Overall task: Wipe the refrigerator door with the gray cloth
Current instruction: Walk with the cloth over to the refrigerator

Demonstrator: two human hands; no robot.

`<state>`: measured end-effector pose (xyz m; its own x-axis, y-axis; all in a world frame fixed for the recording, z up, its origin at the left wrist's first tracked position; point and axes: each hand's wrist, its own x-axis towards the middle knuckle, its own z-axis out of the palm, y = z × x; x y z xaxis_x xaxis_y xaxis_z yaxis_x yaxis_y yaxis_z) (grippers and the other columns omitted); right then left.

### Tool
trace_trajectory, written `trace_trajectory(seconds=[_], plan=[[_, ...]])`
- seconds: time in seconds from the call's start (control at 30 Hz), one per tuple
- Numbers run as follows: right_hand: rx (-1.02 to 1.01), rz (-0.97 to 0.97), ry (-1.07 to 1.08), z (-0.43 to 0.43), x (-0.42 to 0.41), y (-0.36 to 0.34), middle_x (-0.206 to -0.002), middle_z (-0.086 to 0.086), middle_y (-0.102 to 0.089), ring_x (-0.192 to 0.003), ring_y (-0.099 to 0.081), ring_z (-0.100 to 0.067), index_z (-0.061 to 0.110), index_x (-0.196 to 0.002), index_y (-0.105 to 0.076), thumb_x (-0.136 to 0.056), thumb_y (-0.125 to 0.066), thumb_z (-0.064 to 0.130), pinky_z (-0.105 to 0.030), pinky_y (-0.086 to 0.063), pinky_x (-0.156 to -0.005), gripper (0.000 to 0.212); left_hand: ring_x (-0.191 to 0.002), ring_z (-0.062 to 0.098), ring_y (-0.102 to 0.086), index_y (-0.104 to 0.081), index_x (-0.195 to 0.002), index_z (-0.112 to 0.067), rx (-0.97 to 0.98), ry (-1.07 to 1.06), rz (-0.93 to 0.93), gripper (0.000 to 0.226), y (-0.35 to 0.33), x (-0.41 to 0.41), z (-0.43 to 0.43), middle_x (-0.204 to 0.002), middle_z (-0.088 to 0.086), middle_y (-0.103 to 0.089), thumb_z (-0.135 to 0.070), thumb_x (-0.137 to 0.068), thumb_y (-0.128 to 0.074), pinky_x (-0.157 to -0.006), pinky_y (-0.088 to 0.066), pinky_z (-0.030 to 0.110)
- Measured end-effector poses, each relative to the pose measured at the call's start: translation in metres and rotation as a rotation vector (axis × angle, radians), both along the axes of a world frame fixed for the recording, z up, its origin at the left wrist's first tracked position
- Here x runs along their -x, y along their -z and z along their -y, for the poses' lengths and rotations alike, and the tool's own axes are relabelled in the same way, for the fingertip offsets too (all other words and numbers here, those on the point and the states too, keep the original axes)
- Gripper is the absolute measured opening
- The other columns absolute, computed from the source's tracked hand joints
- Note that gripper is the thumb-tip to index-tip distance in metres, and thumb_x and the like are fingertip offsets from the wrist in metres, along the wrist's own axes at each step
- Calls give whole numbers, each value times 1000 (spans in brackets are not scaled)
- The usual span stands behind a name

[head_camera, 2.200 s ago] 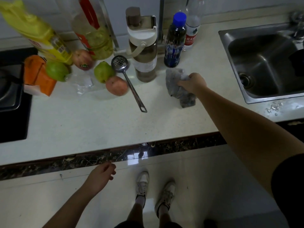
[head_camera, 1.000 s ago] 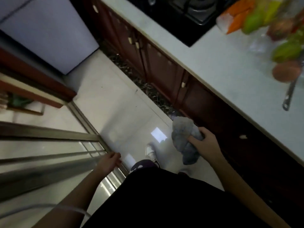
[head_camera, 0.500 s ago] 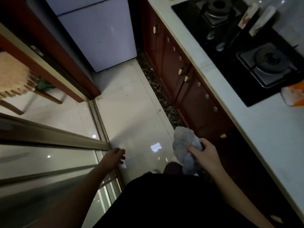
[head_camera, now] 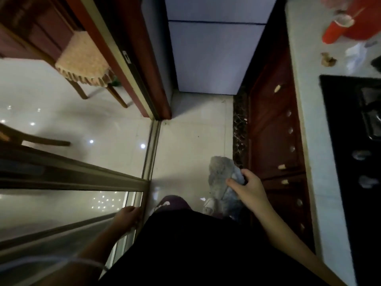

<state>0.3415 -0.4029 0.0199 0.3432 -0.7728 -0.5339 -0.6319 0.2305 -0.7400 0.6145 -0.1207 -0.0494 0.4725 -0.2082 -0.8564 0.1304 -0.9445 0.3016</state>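
Observation:
The pale refrigerator door (head_camera: 212,56) stands straight ahead at the end of a narrow kitchen aisle, a seam splitting upper from lower door. My right hand (head_camera: 248,189) grips the crumpled gray cloth (head_camera: 221,176) at waist height, well short of the refrigerator. My left hand (head_camera: 127,217) hangs low beside the sliding glass door frame, fingers loosely curled, holding nothing.
Dark red cabinets (head_camera: 276,141) and a white counter (head_camera: 305,89) with a black stove (head_camera: 354,131) line the right. A sliding glass door (head_camera: 72,182) and red door frame (head_camera: 144,79) close the left. A cushioned chair (head_camera: 82,60) sits beyond the glass. Pale tiled floor (head_camera: 193,131) leads to the refrigerator.
I have turned from the counter, cloth in my right hand, to face the refrigerator. It now sits centred ahead and the stove has slid to the right edge.

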Motion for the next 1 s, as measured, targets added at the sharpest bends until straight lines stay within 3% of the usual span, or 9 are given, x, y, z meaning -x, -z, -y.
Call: trace_trajectory(seconds=[0.1,0.23,0.37,0.43,0.53,0.63,0.7,0.87,1.0], plan=[[-4,31,-105,50,-46,-3,-80,-14,-67,-72,-61,-19,7,-88,-65,-84,-79,18,-32,-46,-66,19,-56,24,-57,-64,-82,-4,2,-119,4,31,2,-10,8,-72,15,-64,-24,-102,-52,-52,-35,22],[-66,58,-208,110,-107,0,-75,-15,-58,-69,-55,-17,3,-86,-60,-86,-77,20,-32,-41,-64,24,-57,24,-57,-65,-94,4,-50,-182,-10,29,8,-35,43,-73,14,-65,-21,-100,-52,-51,-36,22],[-78,67,-202,161,-159,6,-58,11,-50,-55,-46,-6,7,-78,-56,-87,-77,19,-20,-33,-53,25,-59,24,-61,-66,-83,-3,-16,-166,-14,27,10,-81,110,-69,10,-67,-24,-96,-56,-49,-39,22],[-55,64,-167,184,-181,6,-57,11,-48,-54,-42,-7,4,-78,-55,-86,-78,18,-19,-30,-52,28,-62,25,-60,-65,-86,-4,-3,-120,-23,26,7,-111,153,-75,13,-66,-19,-101,-50,-49,-40,23],[-3,76,-108,218,-214,-2,-63,1,-53,-56,-44,-10,3,-81,-58,-84,-78,17,-21,-32,-53,25,-62,24,-59,-63,-83,-3,43,-45,-11,24,1,-161,226,-76,14,-65,-14,-100,-51,-43,-42,20],[12,68,-61,257,-240,-10,-77,-14,-64,-63,-57,-19,7,-85,-62,-84,-78,21,-31,-40,-61,21,-68,27,-64,-64,-79,-6,63,62,0,26,-5,-207,298,-77,10,-70,-20,-98,-53,-48,-40,23],[-7,67,-48,285,-255,-13,-80,-17,-64,-65,-58,-21,9,-86,-62,-86,-77,22,-33,-40,-62,20,-69,26,-65,-67,-88,-2,95,106,11,26,-9,-235,344,-82,12,-72,-21,-97,-53,-51,-40,24],[-14,68,-23,360,-294,-8,-71,3,-63,-58,-58,0,19,-83,-64,-87,-77,18,-13,-41,-50,14,-71,21,-66,-68,-95,-6,142,162,39,23,-14,-284,439,-91,13,-74,-23,-98,-53,-55,-45,23],[-17,73,-83,429,-332,-7,-72,-12,-61,-63,-55,-15,7,-84,-60,-86,-78,23,-29,-39,-58,24,-72,24,-68,-68,-90,-9,104,94,68,23,-11,-313,481,-90,12,-75,-26,-98,-55,-58,-45,25]])
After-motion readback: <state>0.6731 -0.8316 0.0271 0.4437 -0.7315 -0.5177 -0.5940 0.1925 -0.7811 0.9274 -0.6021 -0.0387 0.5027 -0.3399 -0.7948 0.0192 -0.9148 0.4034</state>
